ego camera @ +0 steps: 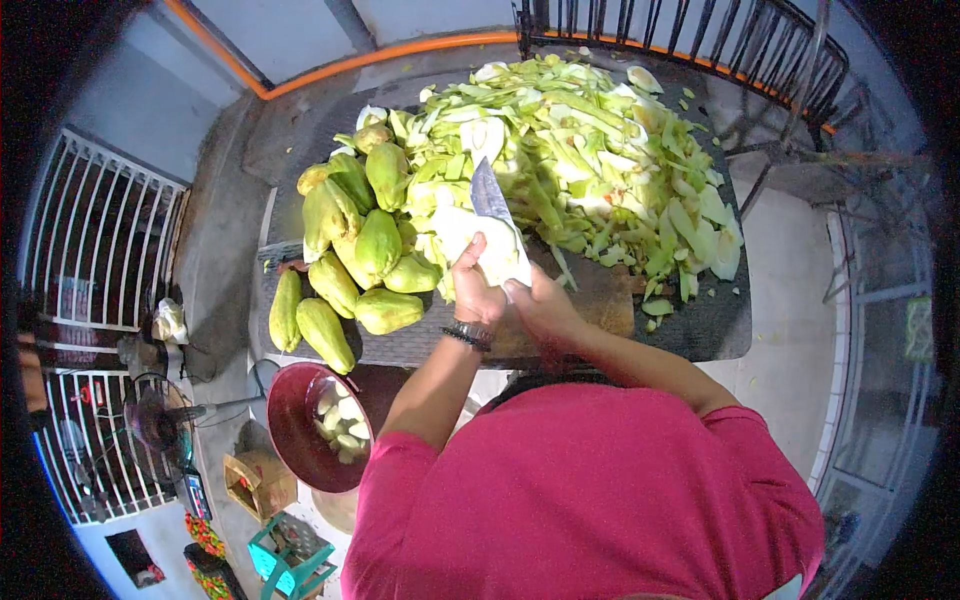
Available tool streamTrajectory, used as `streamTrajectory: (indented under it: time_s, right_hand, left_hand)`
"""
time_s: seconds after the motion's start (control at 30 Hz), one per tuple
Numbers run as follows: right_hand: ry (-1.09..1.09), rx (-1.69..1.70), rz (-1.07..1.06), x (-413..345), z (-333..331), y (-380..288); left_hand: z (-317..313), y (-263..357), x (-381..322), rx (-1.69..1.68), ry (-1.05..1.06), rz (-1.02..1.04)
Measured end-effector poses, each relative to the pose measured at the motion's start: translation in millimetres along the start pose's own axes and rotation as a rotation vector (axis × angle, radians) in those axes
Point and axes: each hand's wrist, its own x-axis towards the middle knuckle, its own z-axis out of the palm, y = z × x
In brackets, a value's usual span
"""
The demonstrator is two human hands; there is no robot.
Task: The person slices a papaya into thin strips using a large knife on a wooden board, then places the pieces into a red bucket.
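Observation:
My left hand point(478, 291), with a watch and a dark bracelet at the wrist, grips a pale, peeled piece of fruit point(466, 234) that looks like green papaya. A kitchen knife point(489, 195) is held in my right hand point(546, 309); its broad blade points away from me along the fruit's right side. The fingers hide the handle. Beyond both hands spreads a large heap of green peelings point(570, 150). Several whole, unpeeled green papayas point(379, 244) are piled to the left on the dark tabletop point(697, 330).
Below the table's left edge stands a dark red tub point(300, 435) with pale fruit pieces in liquid. A cardboard box point(259, 484), a teal plastic crate point(289, 562) and a fan point(159, 416) are at left. A black metal rack point(697, 45) borders the far side.

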Motion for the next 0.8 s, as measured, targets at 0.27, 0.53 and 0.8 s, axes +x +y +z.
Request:
streamTrajectory:
  time_s: [0.27, 0.53, 0.8]
  right_hand:
    - [-0.1, -0.046, 0.036, -7, -21, -24]
    - [-0.382, -0.155, 0.309, 0, -54, -25]
    - [-0.197, 0.093, 0.192, -4, -11, 1]
  left_hand:
    - [-4, 0, 3, 0.08, -0.05, 0.001]
    - [-10, 28, -6, 0.119, -0.022, -0.122]
    - [-13, 2, 2, 0.034, -0.033, 0.021]
